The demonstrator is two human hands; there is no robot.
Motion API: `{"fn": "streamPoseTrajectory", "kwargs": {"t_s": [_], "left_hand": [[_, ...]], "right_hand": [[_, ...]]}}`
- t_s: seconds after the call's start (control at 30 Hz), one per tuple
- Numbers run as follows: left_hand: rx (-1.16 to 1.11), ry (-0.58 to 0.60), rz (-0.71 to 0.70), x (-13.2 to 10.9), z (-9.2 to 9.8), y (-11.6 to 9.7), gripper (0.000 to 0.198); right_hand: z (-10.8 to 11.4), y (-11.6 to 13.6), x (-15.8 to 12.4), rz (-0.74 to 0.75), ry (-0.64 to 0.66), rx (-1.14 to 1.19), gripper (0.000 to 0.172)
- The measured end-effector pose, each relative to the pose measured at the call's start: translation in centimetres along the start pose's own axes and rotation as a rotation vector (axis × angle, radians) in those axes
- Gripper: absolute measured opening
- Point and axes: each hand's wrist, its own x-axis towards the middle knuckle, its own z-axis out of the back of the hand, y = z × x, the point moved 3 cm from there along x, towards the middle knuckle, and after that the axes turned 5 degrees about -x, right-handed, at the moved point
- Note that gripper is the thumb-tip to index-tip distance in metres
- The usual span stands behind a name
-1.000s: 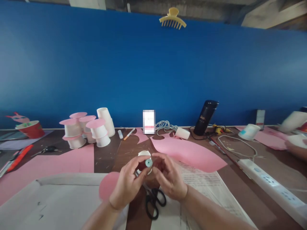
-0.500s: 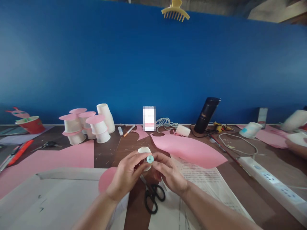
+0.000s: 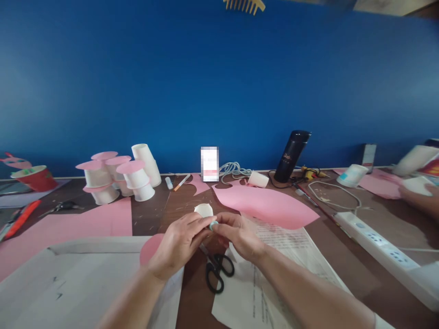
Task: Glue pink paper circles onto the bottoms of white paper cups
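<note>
Between the fingertips of both hands is a small pale teal roll (image 3: 213, 225), round with a hole at its centre in the earlier picture; it looks like tape. My left hand (image 3: 183, 240) pinches it from the left, and my right hand (image 3: 242, 235) closes on its right side. Just behind the fingers stands a white paper cup (image 3: 203, 209), its lower part hidden by my hands. Black-handled scissors (image 3: 215, 274) lie below my hands, blades partly covered. A pink paper disc (image 3: 148, 250) shows beside my left wrist.
Stacked white cups with pink discs (image 3: 133, 176) stand at the back left. Pink paper (image 3: 267, 205), a black bottle (image 3: 291, 155) and a power strip (image 3: 384, 249) lie rightward. Another person's hand (image 3: 420, 201) holds a cup at the far right. A red-handled cutter (image 3: 25, 219) lies left.
The teal roll has turned so that its hole no longer faces me, and my fingers cover more of it. The whole view has shifted slightly.
</note>
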Motion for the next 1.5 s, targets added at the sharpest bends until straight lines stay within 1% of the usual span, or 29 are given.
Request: {"fn": "streamPoseTrajectory", "kwargs": {"t_s": [0.13, 0.3, 0.47, 0.77, 0.97, 1.2, 1.27, 1.3, 1.37, 1.4, 1.47, 1.5], "left_hand": [[-0.025, -0.008, -0.021, 0.0, -0.1, -0.1, 0.033], [-0.032, -0.046, -0.039, -0.1, -0.1, -0.3, 0.035], [-0.043, -0.078, -0.027, -0.1, 0.0, -0.5, 0.034], [-0.087, -0.084, 0.005, 0.0, 0.1, -0.6, 0.033], [-0.086, -0.088, 0.018, -0.1, 0.1, -0.6, 0.031], [-0.173, -0.097, 0.104, 0.2, 0.7, -1.4, 0.027], [-0.200, -0.136, 0.145, 0.3, 1.4, -1.1, 0.024], [-0.197, -0.186, 0.180, 0.3, 1.9, -0.8, 0.023], [-0.152, -0.323, 0.292, 0.1, 2.9, 0.6, 0.022], [-0.118, -0.380, 0.369, -0.1, 3.3, 1.6, 0.021], [-0.035, -0.420, 0.514, -0.7, 3.7, 3.6, 0.021], [0.012, -0.377, 0.569, -0.9, 3.7, 4.5, 0.021]], "right_hand": [[0.0, 0.0, 0.0, -0.013, 0.024, 0.020, 0.015], [0.3, -0.1, 0.1, -0.015, 0.036, 0.029, 0.012], [0.3, -0.1, 0.0, -0.004, 0.047, 0.043, 0.016], [0.4, -0.2, 0.0, -0.005, 0.098, 0.026, 0.025], [0.6, 0.0, 0.0, -0.002, 0.114, -0.031, 0.030], [0.3, 0.4, -0.1, 0.000, 0.116, -0.034, 0.033], [0.4, 0.4, -0.1, 0.023, 0.074, -0.059, 0.036], [0.6, 0.4, -0.1, 0.038, 0.028, -0.088, 0.037], [1.3, 0.4, 0.0, 0.078, -0.118, -0.201, 0.040], [1.7, 0.4, 0.0, 0.107, -0.203, -0.284, 0.039], [2.4, 0.6, 0.0, 0.200, -0.347, -0.467, 0.034], [2.5, 0.7, 0.0, 0.264, -0.395, -0.553, 0.030]]}}
